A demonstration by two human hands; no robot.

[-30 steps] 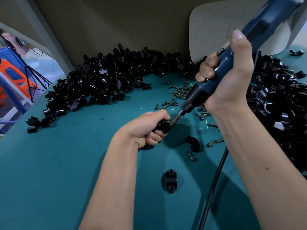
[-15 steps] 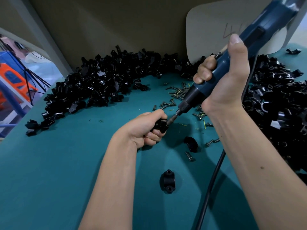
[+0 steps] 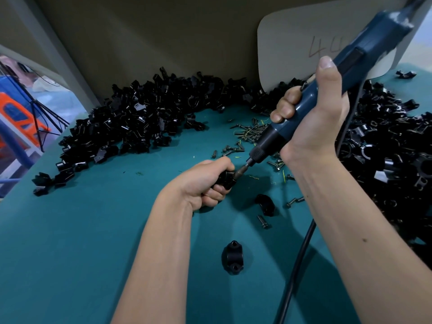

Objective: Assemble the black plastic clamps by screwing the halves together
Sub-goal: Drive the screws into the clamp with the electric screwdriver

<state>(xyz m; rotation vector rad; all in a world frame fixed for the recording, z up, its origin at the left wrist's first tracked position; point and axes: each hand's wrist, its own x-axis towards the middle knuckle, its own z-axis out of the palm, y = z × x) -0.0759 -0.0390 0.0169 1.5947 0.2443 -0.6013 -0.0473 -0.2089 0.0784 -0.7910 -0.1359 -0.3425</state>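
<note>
pressure along the screw's axis is what counts now — keep the electric screwdriver point(image 3: 332, 90) in line with its bit point(image 3: 242, 170) so it doesn't cam out of the screw, which sits hidden by your fingers. your left hand point(image 3: 205, 181) is clenched round the clamp point(image 3: 225, 180), just above the desk point(image 3: 70, 230); brace that wrist down. your right hand point(image 3: 313, 115) grips the driver's barrel, thumb up, tool slanting down-left. spare screws point(image 3: 250, 132) lie just beyond — within reach.

Two hands point(image 3: 205, 181), one screwdriver point(image 3: 327, 90), two loose clamps point(image 3: 232, 257), countless piled halves point(image 3: 140, 118).
</note>
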